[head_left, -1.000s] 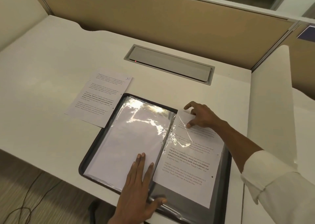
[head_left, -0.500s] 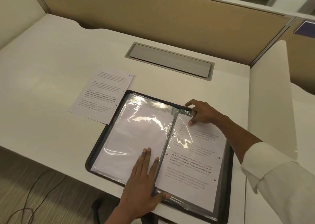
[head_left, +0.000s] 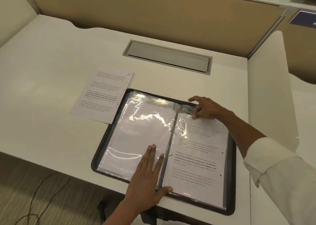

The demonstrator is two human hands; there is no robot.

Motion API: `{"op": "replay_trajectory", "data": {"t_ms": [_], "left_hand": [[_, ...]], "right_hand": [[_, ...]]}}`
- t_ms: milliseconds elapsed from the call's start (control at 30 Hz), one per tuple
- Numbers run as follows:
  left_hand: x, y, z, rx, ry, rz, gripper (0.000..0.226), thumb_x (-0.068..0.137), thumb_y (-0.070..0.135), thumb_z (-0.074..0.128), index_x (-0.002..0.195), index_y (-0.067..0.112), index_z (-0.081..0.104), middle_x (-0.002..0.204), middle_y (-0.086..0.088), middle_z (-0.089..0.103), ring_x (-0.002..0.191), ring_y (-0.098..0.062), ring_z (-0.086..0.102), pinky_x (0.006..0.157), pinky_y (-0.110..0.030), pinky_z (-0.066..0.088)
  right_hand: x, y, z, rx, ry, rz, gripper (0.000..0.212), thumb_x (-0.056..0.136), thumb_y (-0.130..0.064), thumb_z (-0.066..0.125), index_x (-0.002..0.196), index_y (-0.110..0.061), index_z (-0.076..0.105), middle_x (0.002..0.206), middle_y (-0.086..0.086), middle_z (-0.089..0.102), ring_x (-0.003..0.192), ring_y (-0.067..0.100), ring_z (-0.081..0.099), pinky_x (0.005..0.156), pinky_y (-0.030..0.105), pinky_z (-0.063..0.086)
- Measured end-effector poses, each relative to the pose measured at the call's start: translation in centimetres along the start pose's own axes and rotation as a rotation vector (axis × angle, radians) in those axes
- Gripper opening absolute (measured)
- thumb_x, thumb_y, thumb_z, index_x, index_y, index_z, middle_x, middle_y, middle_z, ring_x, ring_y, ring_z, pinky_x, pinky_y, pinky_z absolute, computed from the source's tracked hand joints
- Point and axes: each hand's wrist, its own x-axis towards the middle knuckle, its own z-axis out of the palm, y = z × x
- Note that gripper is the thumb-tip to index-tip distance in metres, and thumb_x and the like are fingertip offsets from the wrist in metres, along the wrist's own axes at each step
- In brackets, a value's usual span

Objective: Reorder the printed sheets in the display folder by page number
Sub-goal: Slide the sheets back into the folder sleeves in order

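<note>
From my remote station: a black-rimmed display folder lies open on the white desk, close to its near edge. The person's left hand rests flat on the glossy left-hand pocket, fingers straight and close together just beside the spine, thumb stretched across to the foot of the right-hand page. The right hand, emerging from a rolled white shirt cuff, sits at the top of the clear plastic sleeve on the right, thumb and curled fingers pinching its crinkled upper edge, forefinger reaching toward the folder's far rim. Inside that sleeve lies a white printed sheet, one paragraph in bold. A loose printed sheet, hand-marked "10" at its top corner, lies on the desk left of the folder, its right edge meeting the rim; I cannot tell which overlaps. Behind the folder, a grey cable hatch is set into the desk before a tan partition panel.
</note>
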Motion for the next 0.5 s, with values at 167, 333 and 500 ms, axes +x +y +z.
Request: {"op": "replay_trajectory", "data": {"t_ms": [167,333,500], "left_hand": [[0.1,-0.5,0.6,0.026,0.016,0.015,0.112,0.088,0.092,0.04,0.166,0.035,-0.016,0.171,0.003,-0.033,0.16,-0.021,-0.026,0.128,-0.046,0.004],[0.3,-0.4,0.4,0.065,-0.016,0.006,0.112,0.088,0.092,0.039,0.165,0.035,-0.018,0.168,0.004,-0.039,0.157,-0.019,-0.032,0.129,-0.044,-0.002],[0.3,-0.7,0.8,0.082,-0.038,-0.011,0.112,0.087,0.094,0.035,0.166,0.034,-0.015,0.171,0.002,-0.034,0.159,-0.021,-0.028,0.129,-0.046,-0.001]], "right_hand": [[-1.5,-0.1,-1.0,-0.17,0.051,0.06,0.083,0.073,-0.046,0.093,0.142,-0.029,0.049,0.096,-0.011,0.072,0.1,0.016,0.065,0.093,0.042,0.051],[-4.5,0.2,-3.6,-0.459,0.075,0.124,0.041,0.067,-0.053,0.094,0.083,-0.026,0.068,0.088,-0.013,0.067,0.092,0.017,0.065,0.071,0.031,0.045],[-7.2,1.2,-3.5,-0.323,0.215,0.092,0.042,0.057,-0.054,0.099,0.068,-0.026,0.069,0.098,-0.004,0.061,0.108,0.019,0.051,0.092,0.039,0.046]]}}
